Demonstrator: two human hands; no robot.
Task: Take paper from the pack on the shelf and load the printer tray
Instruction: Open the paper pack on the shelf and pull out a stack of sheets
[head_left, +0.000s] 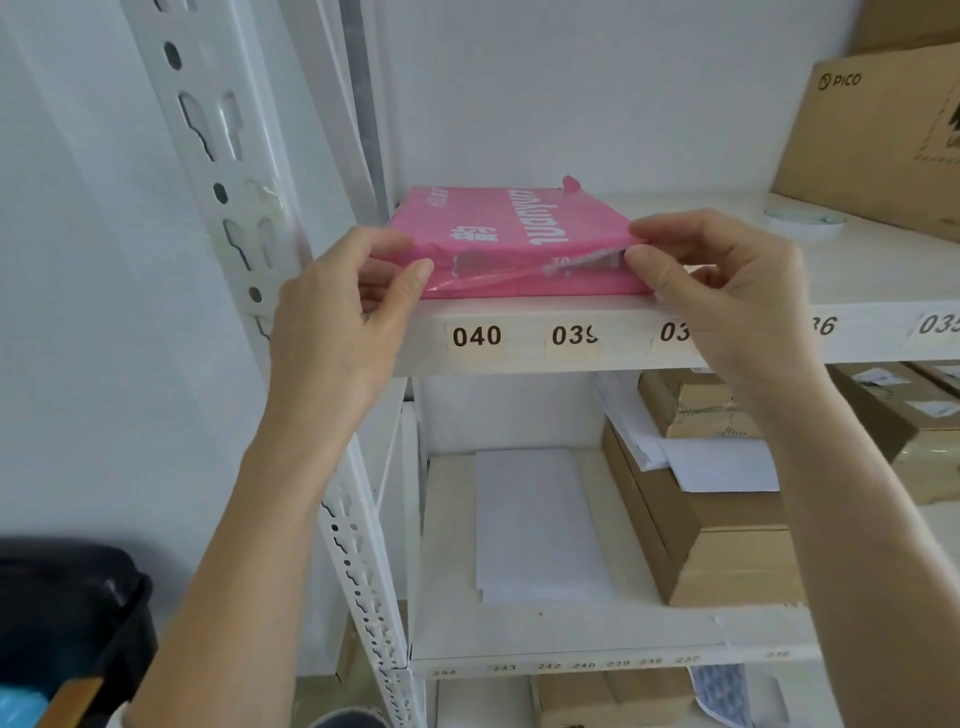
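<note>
A pink paper pack (511, 228) with white lettering lies flat on the upper white shelf (613, 338), at its left end near the front edge. My left hand (343, 322) grips the pack's near left corner, thumb on the front wrapper. My right hand (727, 280) pinches the wrapper flap at the near right corner between thumb and fingers. The wrapper's front end looks torn and loose. No printer tray is in sight.
A white slotted upright (234, 197) stands left of the pack. A tape roll (802, 221) and a brown Pico carton (883, 140) sit to the right on the same shelf. Below lie loose white sheets (535, 525) and brown boxes (727, 545). A dark object (67, 618) is at lower left.
</note>
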